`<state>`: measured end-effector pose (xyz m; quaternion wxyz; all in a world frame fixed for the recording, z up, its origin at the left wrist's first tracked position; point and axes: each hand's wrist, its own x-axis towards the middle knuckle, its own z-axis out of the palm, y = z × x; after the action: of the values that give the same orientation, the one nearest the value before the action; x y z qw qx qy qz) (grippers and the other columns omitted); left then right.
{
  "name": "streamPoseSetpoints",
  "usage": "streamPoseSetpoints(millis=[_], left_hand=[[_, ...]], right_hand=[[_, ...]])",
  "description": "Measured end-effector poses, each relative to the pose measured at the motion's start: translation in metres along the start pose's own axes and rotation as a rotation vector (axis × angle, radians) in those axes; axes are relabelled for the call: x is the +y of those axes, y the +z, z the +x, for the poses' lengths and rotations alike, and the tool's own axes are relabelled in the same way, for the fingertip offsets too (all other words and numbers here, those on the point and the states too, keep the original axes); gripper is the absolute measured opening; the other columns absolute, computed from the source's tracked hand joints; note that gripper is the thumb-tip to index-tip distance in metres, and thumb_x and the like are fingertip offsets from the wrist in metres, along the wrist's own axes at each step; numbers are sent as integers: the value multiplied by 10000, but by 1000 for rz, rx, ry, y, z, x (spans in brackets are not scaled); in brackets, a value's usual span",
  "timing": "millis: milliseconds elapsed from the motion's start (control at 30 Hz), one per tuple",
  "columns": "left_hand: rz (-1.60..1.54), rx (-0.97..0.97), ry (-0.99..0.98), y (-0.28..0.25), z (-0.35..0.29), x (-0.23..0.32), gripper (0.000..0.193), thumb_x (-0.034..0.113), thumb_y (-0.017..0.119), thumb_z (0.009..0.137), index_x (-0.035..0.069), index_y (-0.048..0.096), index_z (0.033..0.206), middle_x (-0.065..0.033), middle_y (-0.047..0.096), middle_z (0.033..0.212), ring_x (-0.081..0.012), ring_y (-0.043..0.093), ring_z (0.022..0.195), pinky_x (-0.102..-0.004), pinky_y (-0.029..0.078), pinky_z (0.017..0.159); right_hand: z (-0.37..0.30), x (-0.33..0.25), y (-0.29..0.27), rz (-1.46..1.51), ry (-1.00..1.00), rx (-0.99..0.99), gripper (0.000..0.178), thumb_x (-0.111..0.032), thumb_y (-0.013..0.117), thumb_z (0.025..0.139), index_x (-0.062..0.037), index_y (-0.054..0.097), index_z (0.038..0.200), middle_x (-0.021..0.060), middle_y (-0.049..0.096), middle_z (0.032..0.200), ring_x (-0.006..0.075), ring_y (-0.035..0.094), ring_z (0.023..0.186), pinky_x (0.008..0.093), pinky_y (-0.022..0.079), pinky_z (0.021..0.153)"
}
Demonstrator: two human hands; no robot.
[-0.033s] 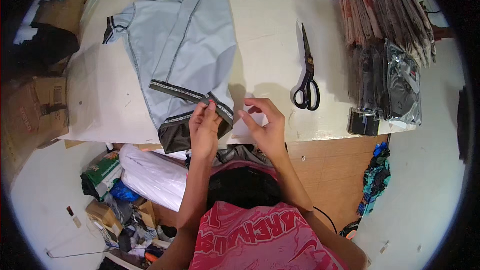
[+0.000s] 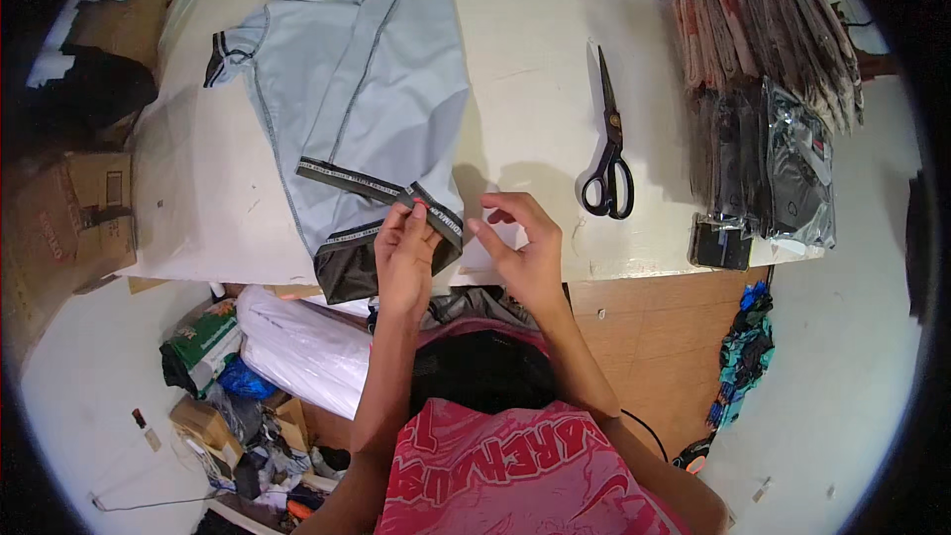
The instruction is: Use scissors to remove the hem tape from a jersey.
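Observation:
A light grey-blue garment (image 2: 396, 89) with dark seams lies on the white table, its dark-trimmed hem toward me. One short sleeve-like end (image 2: 230, 54) with black trim points left. My left hand (image 2: 404, 256) is closed on the black hem band (image 2: 349, 178), pinching it between thumb and fingers. A tiny red spot shows at those fingertips; what it is I cannot make out. Just right of the band, my right hand (image 2: 527, 250) hovers with thumb and forefinger apart, holding nothing that I can see. Black-handled scissors (image 2: 607, 154) rest farther right, blades pointing away.
Stacks of clear-bagged garments (image 2: 758, 89) fill the table's right side, with a dark phone (image 2: 720, 244) by the near edge. Cardboard boxes (image 2: 74, 213) stand at left. Below the table are a white plastic-wrapped roll (image 2: 307, 347) and mixed clutter (image 2: 263, 446).
My right hand has shifted very slightly left, toward the hem band. The left hand and the garment look the same.

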<state>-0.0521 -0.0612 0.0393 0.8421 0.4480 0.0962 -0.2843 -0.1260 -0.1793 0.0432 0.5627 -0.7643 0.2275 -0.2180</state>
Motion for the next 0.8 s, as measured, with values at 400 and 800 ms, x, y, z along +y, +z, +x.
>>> streamPoseSetpoints(millis=[400, 800], left_hand=[[-109, -99, 1, -15, 0, -3, 69, 97, 493, 936, 65, 527, 987, -49, 621, 962, -149, 617, 908, -285, 481, 804], [-131, -145, 43, -14, 0, 0, 73, 85, 528, 918, 74, 533, 990, -36, 625, 899, -109, 600, 771, -254, 488, 727]], right_hand=[[8, 0, 22, -50, -250, 75, 200, -17, 697, 733, -24, 654, 928, 106, 613, 858, 226, 615, 734, 286, 488, 643], [9, -12, 10, -5, -157, 96, 120, -23, 704, 740, 9, 632, 830, 101, 604, 842, 183, 603, 735, 270, 477, 663]])
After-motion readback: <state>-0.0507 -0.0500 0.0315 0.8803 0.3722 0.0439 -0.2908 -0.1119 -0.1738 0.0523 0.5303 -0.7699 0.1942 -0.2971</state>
